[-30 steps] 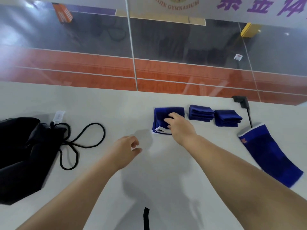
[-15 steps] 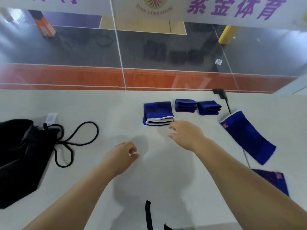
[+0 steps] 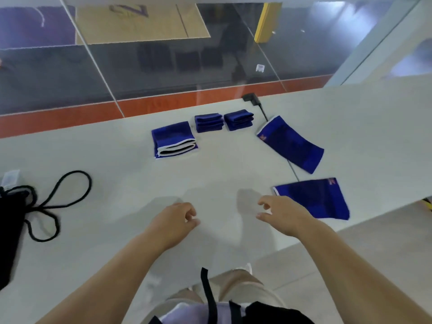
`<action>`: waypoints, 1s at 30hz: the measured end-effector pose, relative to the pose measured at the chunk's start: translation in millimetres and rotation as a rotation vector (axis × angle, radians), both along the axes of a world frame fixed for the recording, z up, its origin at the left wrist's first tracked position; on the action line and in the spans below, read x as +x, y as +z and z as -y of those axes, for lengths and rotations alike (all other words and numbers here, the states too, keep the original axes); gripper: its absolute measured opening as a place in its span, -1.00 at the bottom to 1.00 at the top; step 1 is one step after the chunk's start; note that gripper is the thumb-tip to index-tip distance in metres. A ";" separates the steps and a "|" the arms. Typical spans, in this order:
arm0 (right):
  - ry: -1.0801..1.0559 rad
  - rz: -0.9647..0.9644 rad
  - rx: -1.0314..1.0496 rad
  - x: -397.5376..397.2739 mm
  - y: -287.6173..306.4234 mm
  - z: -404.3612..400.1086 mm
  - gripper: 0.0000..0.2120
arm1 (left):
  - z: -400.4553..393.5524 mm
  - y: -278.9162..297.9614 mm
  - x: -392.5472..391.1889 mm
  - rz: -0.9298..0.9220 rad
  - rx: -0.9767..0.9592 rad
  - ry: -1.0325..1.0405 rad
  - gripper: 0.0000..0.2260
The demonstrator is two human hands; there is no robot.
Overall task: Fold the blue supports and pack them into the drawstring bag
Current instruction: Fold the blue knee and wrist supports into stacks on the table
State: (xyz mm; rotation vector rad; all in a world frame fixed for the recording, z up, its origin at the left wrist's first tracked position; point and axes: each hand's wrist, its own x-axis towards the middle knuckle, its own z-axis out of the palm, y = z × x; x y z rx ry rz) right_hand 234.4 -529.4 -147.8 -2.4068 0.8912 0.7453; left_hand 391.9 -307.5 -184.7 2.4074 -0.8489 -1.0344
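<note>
Table (image 3: 117, 230), pale and broad, fills most of the view, set against a glass wall (image 3: 163, 54) with a sports floor beyond it. A black drawstring bag (image 3: 9, 230) lies at the table's left edge, partly out of frame, its black cord (image 3: 70, 183) looped loose on the surface beside it; a small white tag (image 3: 10, 177) sits near its mouth.

Both arms reach forward over the near part of the table. The left hand (image 3: 174, 222) hovers with fingers curled loosely inward, holding nothing. The right hand (image 3: 284, 215) hovers with fingers spread and slightly bent, also empty; it is just beside the nearest flat support (image 3: 314, 198), but contact cannot be confirmed.

Blue supports, five in all, lie on the table, none in the bag. The nearest flat one lies unfolded at the right table edge. A second unfolded support (image 3: 292, 143) lies angled beyond it, resting over a thin black cable (image 3: 293, 169) that runs back to a black plug (image 3: 251, 99). A larger folded support (image 3: 174, 141), white edging showing toward the viewer, sits mid-table. Two smaller folded stacks, the left stack (image 3: 208, 122) and the right stack (image 3: 239, 119), sit side by side behind it near the far edge.
</note>
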 end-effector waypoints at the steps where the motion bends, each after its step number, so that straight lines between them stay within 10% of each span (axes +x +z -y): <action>1: -0.020 0.004 -0.010 -11.4 -0.6 7.3 -0.63 | 7.2 -0.3 -5.4 -0.001 0.003 -0.013 -0.80; 10: -0.158 0.139 -0.114 -96.5 -16.4 104.3 -0.69 | 109.3 -4.2 -75.5 -0.054 -0.036 -0.009 -0.79; 30: 0.443 0.136 0.046 -69.0 -48.1 134.8 -0.68 | 156.3 -21.5 -129.6 0.218 0.039 -0.009 -0.60</action>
